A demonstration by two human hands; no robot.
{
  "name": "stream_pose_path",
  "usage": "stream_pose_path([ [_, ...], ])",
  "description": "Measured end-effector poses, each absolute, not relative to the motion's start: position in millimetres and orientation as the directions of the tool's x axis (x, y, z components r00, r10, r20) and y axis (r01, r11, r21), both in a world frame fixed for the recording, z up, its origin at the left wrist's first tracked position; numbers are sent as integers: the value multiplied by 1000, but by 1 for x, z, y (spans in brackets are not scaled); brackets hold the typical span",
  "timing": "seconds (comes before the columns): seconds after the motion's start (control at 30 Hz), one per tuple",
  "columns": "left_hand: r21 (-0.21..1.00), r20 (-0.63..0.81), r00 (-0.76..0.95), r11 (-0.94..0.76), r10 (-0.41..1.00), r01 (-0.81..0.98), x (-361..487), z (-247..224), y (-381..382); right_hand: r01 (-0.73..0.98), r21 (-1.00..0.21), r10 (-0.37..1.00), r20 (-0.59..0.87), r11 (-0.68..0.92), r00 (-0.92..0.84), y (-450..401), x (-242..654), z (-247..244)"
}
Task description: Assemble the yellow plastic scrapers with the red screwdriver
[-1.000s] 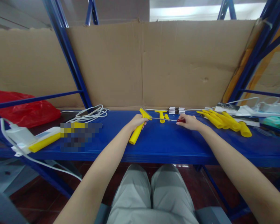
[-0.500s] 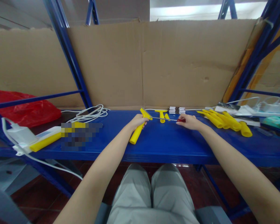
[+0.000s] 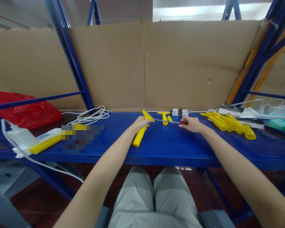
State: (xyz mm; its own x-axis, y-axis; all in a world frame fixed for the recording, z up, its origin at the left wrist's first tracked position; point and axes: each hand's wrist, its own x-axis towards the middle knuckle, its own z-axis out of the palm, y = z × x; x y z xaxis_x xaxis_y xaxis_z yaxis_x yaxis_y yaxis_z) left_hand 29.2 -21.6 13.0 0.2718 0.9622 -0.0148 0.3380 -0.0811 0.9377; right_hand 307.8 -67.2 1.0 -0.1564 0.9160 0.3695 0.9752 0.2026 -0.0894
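My left hand (image 3: 142,123) is closed around a yellow T-shaped scraper handle (image 3: 139,136), tilted with its wide head up and its round end toward me. In my right hand (image 3: 190,123) is a screwdriver with a red handle (image 3: 183,123). Its long metal shaft (image 3: 165,120) runs left, and the tip meets the head of the yellow piece. Behind the shaft lie another yellow T-shaped piece (image 3: 165,118) and a small yellow part (image 3: 170,119). A stack of small white-and-dark packs (image 3: 180,112) sits against the cardboard.
Several yellow handles (image 3: 228,122) lie at the right on the blue shelf (image 3: 175,142). On the left are a power strip (image 3: 47,136), a yellow tube (image 3: 46,144), coiled white cable (image 3: 92,115) and a red plastic bag (image 3: 26,109). A cardboard wall (image 3: 180,63) stands behind, between blue posts.
Almost nothing differs. My right hand and the screwdriver have shifted very slightly left; the screwdriver tip stays at the yellow head.
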Motion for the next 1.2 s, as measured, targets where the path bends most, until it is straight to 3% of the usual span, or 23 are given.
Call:
stream_pose_path([
  [0.9,920,2,251,-100,968,379,30,12,-21,987,-56,926,357,152,-123,-69,303,4],
  [1.03,917,-2,240,-94,971,387,31,13,-24,989,10,921,364,146,-140,-73,299,6],
  [1.2,904,14,208,-101,978,414,31,14,-23,963,175,869,421,203,-260,-81,291,12],
])
